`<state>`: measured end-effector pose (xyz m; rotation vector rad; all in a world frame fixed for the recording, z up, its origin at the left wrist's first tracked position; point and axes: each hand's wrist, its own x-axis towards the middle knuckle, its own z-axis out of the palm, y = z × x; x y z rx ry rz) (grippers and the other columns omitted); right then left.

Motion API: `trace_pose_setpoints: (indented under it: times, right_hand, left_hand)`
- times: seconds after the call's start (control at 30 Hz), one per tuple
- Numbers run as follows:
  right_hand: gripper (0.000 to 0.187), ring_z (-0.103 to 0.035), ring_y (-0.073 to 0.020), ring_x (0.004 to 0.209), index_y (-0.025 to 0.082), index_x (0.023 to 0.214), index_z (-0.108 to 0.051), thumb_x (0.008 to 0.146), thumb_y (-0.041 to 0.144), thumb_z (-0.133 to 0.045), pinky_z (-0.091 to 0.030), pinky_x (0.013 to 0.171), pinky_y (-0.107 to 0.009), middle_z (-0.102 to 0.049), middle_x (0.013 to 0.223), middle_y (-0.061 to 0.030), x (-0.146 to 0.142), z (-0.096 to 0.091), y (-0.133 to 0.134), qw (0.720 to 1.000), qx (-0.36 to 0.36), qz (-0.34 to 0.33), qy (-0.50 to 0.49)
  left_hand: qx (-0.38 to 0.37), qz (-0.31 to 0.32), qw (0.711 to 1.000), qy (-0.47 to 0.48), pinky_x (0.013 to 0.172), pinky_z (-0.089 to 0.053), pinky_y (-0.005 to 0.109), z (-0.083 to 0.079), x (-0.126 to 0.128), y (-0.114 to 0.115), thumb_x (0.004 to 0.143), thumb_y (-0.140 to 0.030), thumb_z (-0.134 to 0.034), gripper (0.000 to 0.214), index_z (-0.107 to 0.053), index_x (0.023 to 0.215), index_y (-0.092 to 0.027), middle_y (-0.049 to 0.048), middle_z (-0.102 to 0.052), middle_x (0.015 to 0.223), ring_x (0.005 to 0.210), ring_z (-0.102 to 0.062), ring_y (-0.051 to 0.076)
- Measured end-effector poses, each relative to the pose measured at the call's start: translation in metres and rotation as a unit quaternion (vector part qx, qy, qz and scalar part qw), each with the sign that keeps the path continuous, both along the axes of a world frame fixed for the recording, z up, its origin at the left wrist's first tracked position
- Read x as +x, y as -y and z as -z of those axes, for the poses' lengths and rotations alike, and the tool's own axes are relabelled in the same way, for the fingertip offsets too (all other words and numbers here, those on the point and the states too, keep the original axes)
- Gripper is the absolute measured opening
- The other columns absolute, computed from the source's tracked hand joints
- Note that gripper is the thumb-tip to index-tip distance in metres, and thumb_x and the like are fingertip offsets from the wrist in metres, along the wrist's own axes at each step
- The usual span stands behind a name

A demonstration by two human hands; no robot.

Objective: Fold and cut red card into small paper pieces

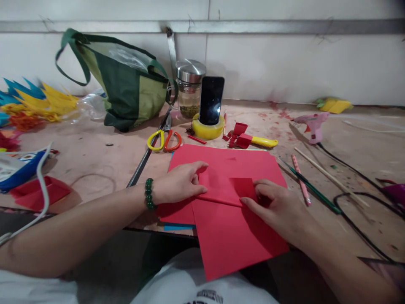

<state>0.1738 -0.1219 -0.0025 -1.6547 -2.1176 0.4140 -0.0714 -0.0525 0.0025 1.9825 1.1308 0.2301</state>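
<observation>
The folded red paper (pixel 234 236) lies on a paper pile (pixel 253 159). From the left hand (pixel 179 183), it stretches toward 4 o'clock; that thumb and pointing finger are spread apart, the thumb touching the fold. From the right hand (pixel 280 202), it lies toward 8 o'clock. Those fingers seem to pinch its flap, though some tips are hidden. Scissors (pixel 162 138) sit at the left hand's 11 o'clock.
</observation>
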Motion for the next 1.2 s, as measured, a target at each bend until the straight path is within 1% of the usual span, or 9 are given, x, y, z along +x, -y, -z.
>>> trace_pose_setpoints:
  times: [0.13, 0.27, 0.37, 0.47, 0.6, 0.77, 1.0, 1.1, 1.2]
  right_hand:
    - [0.036, -0.046, -0.013, 0.054, 0.022, 0.055, -0.033, 0.081, 0.033, -0.055, -0.034, 0.051, -0.028, -0.048, 0.062, 0.0005, -0.001, -0.003, 0.0, 1.0, -0.001, -0.001, 0.007]
    - [0.036, -0.047, -0.0122, 0.055, 0.021, 0.053, -0.038, 0.085, 0.033, -0.052, -0.036, 0.052, -0.027, -0.052, 0.066, -0.0007, 0.004, -0.006, -0.001, 0.999, -0.039, -0.006, 0.002]
    - [0.029, -0.054, -0.0141, 0.066, 0.019, 0.058, -0.048, 0.083, 0.032, -0.058, -0.041, 0.06, -0.028, -0.056, 0.078, -0.003, 0.008, -0.004, -0.001, 0.999, -0.045, -0.007, -0.006]
    - [0.025, -0.056, -0.0151, 0.072, 0.018, 0.061, -0.053, 0.081, 0.031, -0.061, -0.042, 0.065, -0.029, -0.057, 0.085, -0.0043, 0.01, -0.002, -0.001, 0.999, -0.043, -0.001, -0.009]
    - [0.03, -0.055, -0.0135, 0.069, 0.018, 0.056, -0.051, 0.082, 0.031, -0.061, -0.041, 0.062, -0.027, -0.057, 0.082, -0.0031, 0.011, -0.002, -0.002, 0.999, -0.047, 0.001, -0.019]
    - [0.032, -0.054, -0.013, 0.066, 0.018, 0.055, -0.052, 0.081, 0.035, -0.063, -0.041, 0.06, -0.027, -0.058, 0.08, -0.0026, 0.013, 0.001, -0.004, 0.998, -0.052, 0.006, -0.041]
    - [0.033, -0.054, -0.0122, 0.063, 0.018, 0.054, -0.052, 0.081, 0.035, -0.061, -0.04, 0.058, -0.027, -0.06, 0.081, -0.0034, 0.013, 0.003, -0.005, 0.999, -0.035, 0.004, -0.016]
    - [0.034, -0.053, -0.012, 0.061, 0.019, 0.053, -0.05, 0.081, 0.035, -0.062, -0.039, 0.056, -0.027, -0.06, 0.079, -0.0034, 0.012, 0.003, -0.005, 1.0, -0.025, 0.004, -0.009]
    - [0.034, -0.053, -0.0122, 0.062, 0.019, 0.054, -0.049, 0.081, 0.034, -0.062, -0.039, 0.057, -0.027, -0.059, 0.078, -0.0031, 0.012, 0.003, -0.005, 1.0, -0.024, 0.002, -0.009]
  left_hand:
    - [0.009, 0.001, 1.0, 0.0, 0.054, -0.037, 0.023, 0.0, 0.0, 0.001, 0.077, -0.029, -0.061, 0.059, -0.043, 0.131, -0.016, -0.004, -0.057, 0.064, 0.058, -0.053, 0.013]
    - [-0.017, -0.009, 1.0, 0.021, 0.052, -0.037, 0.022, 0.0, -0.002, 0.003, 0.079, -0.031, -0.058, 0.058, -0.041, 0.133, -0.016, -0.0046, -0.055, 0.061, 0.055, -0.053, 0.013]
    - [-0.053, -0.018, 0.998, 0.022, 0.052, -0.038, 0.022, -0.002, -0.004, 0.003, 0.079, -0.036, -0.059, 0.061, -0.039, 0.134, -0.017, -0.0052, -0.056, 0.061, 0.055, -0.053, 0.013]
    - [-0.049, -0.019, 0.999, 0.009, 0.053, -0.038, 0.022, -0.004, -0.006, 0.004, 0.075, -0.036, -0.064, 0.067, -0.038, 0.135, -0.019, -0.0062, -0.057, 0.064, 0.057, -0.053, 0.012]
    - [-0.033, -0.019, 0.999, 0.014, 0.057, -0.04, 0.023, -0.002, -0.006, 0.005, 0.079, -0.034, -0.06, 0.062, -0.037, 0.135, -0.021, -0.0073, -0.055, 0.064, 0.06, -0.053, 0.012]
    - [-0.019, -0.013, 1.0, 0.011, 0.056, -0.04, 0.023, -0.001, -0.005, 0.006, 0.081, -0.033, -0.058, 0.06, -0.036, 0.136, -0.02, -0.0072, -0.054, 0.063, 0.059, -0.053, 0.012]
    - [0.0, -0.017, 1.0, 0.004, 0.058, -0.039, 0.023, -0.003, -0.003, 0.007, 0.081, -0.031, -0.056, 0.061, -0.035, 0.138, -0.019, -0.0063, -0.055, 0.064, 0.06, -0.054, 0.013]
    - [0.005, -0.02, 1.0, -0.001, 0.059, -0.04, 0.024, -0.001, -0.003, 0.007, 0.079, -0.029, -0.057, 0.063, -0.035, 0.137, -0.018, -0.0062, -0.055, 0.063, 0.061, -0.055, 0.013]
    - [0.007, -0.026, 1.0, 0.014, 0.059, -0.04, 0.024, 0.001, -0.003, 0.007, 0.08, -0.03, -0.056, 0.061, -0.037, 0.136, -0.019, -0.0067, -0.054, 0.063, 0.06, -0.054, 0.013]
